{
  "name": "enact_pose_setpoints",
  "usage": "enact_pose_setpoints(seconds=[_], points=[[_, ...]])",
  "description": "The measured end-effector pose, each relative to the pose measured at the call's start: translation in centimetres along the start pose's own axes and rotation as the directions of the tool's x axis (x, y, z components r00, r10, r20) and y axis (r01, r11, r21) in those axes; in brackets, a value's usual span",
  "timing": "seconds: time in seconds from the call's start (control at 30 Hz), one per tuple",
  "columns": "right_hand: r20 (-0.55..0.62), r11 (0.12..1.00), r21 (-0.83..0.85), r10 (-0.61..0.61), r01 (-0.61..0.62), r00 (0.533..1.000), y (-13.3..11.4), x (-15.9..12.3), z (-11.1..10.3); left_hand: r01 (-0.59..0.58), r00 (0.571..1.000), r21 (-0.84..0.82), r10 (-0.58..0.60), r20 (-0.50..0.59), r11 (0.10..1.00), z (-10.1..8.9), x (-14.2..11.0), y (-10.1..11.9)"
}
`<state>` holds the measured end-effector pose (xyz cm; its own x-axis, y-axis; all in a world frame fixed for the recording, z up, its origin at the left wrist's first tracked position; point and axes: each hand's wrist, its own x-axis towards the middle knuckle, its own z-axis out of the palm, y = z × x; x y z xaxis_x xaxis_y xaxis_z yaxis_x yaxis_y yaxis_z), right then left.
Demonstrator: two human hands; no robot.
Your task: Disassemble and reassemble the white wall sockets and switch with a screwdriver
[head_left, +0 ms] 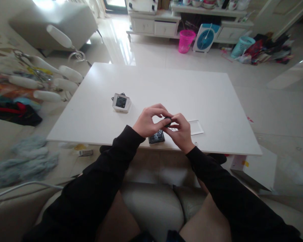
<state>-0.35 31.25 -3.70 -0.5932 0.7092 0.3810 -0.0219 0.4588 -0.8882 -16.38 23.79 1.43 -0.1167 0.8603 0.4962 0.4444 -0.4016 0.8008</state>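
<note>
Both hands meet above the near part of the white table (146, 87). My left hand (153, 118) and my right hand (179, 130) pinch a small dark round piece (167, 121) between their fingertips; its exact kind is too small to make out. Just below them, a black tray with small dark parts (156, 138) sits near the table's front edge, partly hidden by the hands. Right of my right hand lies a clear, flat, rectangular lid-like piece (197, 127). Farther left on the table stands a small white box (121, 103) with a dark picture on top.
Lamp arms with white shades (67, 73) reach beside the table's left edge. Beyond the table are a pink basket (186, 41), a blue-and-white fan (206, 37) and a low white cabinet (154, 27). A sofa seat (151, 205) is below me.
</note>
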Motion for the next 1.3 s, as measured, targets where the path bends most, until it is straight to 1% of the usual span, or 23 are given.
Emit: enact_pose_setpoints(seconds=[0.07, 0.13, 0.17, 0.23, 0.3, 0.37, 0.43, 0.5, 0.67, 0.73, 0.83, 0.9, 1.0, 1.07, 1.1, 1.17, 1.23, 1.3], points=[[0.079, 0.999, -0.052, -0.003, 0.007, 0.997, 0.5, 0.3, -0.4, 0.007, 1.0, 0.016, -0.007, 0.011, 1.0, -0.1, 0.0, -0.1], [0.226, 0.989, -0.146, 0.008, 0.026, 0.974, 1.5, 0.5, -1.0, 0.016, 1.0, 0.018, -0.016, 0.02, 1.0, -0.2, 0.0, -0.2], [0.305, 0.977, -0.207, 0.024, 0.042, 0.952, 2.1, 0.5, -1.3, 0.024, 0.999, 0.006, -0.024, 0.023, 1.0, -0.2, 0.0, -0.2], [0.451, 0.939, -0.339, 0.1, 0.066, 0.887, 3.5, 0.3, -1.8, 0.052, 0.998, -0.041, -0.05, 0.035, 0.998, -0.2, 0.0, -0.4], [0.54, 0.9, -0.426, 0.171, 0.092, 0.824, 4.5, -0.2, -1.9, 0.098, 0.994, -0.111, -0.092, 0.063, 0.989, -0.2, -0.1, -0.6], [0.591, 0.883, -0.454, 0.2, 0.118, 0.781, 5.2, -0.6, -1.6, 0.143, 0.987, -0.183, -0.128, 0.096, 0.973, -0.2, -0.2, -0.8], [0.61, 0.881, -0.455, 0.203, 0.128, 0.766, 5.4, -0.9, -1.1, 0.174, 0.982, -0.238, -0.15, 0.118, 0.956, -0.2, -0.3, -1.0], [0.608, 0.881, -0.457, 0.207, 0.125, 0.766, 5.5, -0.8, -0.7, 0.193, 0.979, -0.265, -0.166, 0.122, 0.945, -0.2, -0.4, -1.2], [0.603, 0.872, -0.476, 0.232, 0.111, 0.763, 5.6, -0.5, -0.2, 0.214, 0.976, -0.28, -0.195, 0.095, 0.936, -0.3, -0.4, -1.5], [0.593, 0.854, -0.508, 0.254, 0.11, 0.764, 5.5, -0.5, -0.1, 0.22, 0.975, -0.269, -0.208, 0.072, 0.938, -0.2, -0.4, -1.6], [0.572, 0.797, -0.591, 0.308, 0.122, 0.76, 5.3, -0.7, 0.1, 0.219, 0.975, -0.21, -0.221, 0.011, 0.953, 0.2, -0.4, -1.6], [0.556, 0.764, -0.631, 0.322, 0.135, 0.766, 5.2, -0.9, 0.3, 0.217, 0.973, -0.136, -0.226, -0.055, 0.967, 0.7, -0.4, -1.6], [0.535, 0.755, -0.64, 0.306, 0.142, 0.788, 4.9, -1.1, 0.6, 0.201, 0.962, -0.018, -0.201, -0.183, 0.979, 1.3, -0.5, -1.5], [0.526, 0.759, -0.637, 0.298, 0.136, 0.796, 4.8, -1.2, 0.8, 0.169, 0.962, 0.061, -0.151, -0.228, 0.984, 1.5, -0.5, -1.4], [0.525, 0.76, -0.636, 0.299, 0.133, 0.797, 4.7, -1.2, 0.8, 0.147, 0.966, 0.1, -0.121, -0.228, 0.984, 1.5, -0.5, -1.4], [0.523, 0.759, -0.639, 0.306, 0.128, 0.795, 4.7, -1.2, 0.9, 0.102, 0.98, 0.151, -0.073, -0.188, 0.983, 1.4, -0.3, -1.2], [0.516, 0.752, -0.648, 0.317, 0.121, 0.796, 4.7, -1.3, 0.9, 0.069, 0.993, 0.138, -0.054, -0.107, 0.988, 1.1, -0.2, -1.1], [0.501, 0.736, -0.667, 0.33, 0.114, 0.8, 4.7, -1.4, 1.0, 0.062, 0.998, 0.078, -0.063, 0.002, 0.995, 0.7, -0.1, -0.8]])
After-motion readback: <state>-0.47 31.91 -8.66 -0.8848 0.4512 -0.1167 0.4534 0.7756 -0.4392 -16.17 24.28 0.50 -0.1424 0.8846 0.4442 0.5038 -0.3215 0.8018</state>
